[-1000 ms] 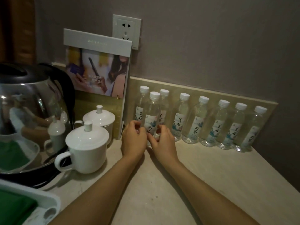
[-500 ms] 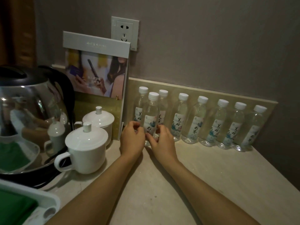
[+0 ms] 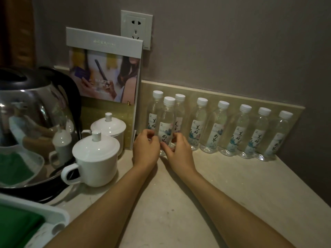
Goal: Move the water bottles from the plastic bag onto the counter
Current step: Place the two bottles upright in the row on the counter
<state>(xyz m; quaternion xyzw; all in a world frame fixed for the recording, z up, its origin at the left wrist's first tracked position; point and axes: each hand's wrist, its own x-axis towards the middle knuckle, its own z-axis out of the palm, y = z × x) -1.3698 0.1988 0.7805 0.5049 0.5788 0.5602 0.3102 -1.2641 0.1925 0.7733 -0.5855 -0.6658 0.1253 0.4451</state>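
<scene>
Little has shifted over the last second: both hands were already cupped about the same front bottle, and they are there still, the fingers only slightly reset and the head camera tipped a touch, so that the wall socket (image 3: 136,27) sits a little differently in view. Going from nine o'clock across: the steel kettle (image 3: 34,126) and the two lidded white cups (image 3: 95,160) stand where they did, with the leaflet stand (image 3: 104,68) behind them at eleven o'clock. Next comes the left hand (image 3: 146,149), its fingers curled against the left side of the front bottle (image 3: 167,126), and at once beside it the right hand (image 3: 180,152), pinching the same bottle low on its right side; the two hands nearly meet at its base. That bottle stands upright on the desk (image 3: 232,185), just in front of two others (image 3: 157,111) that are set against the tiled upstand, while five more bottles (image 3: 240,129) run on in a row toward three o'clock, all capped and upright, none moved. I judge that the bottle is being nudged into line and not carried, so the unloading looks close to done; no plastic bag shows in this view, so whether any bottles remain in it cannot be told.
</scene>
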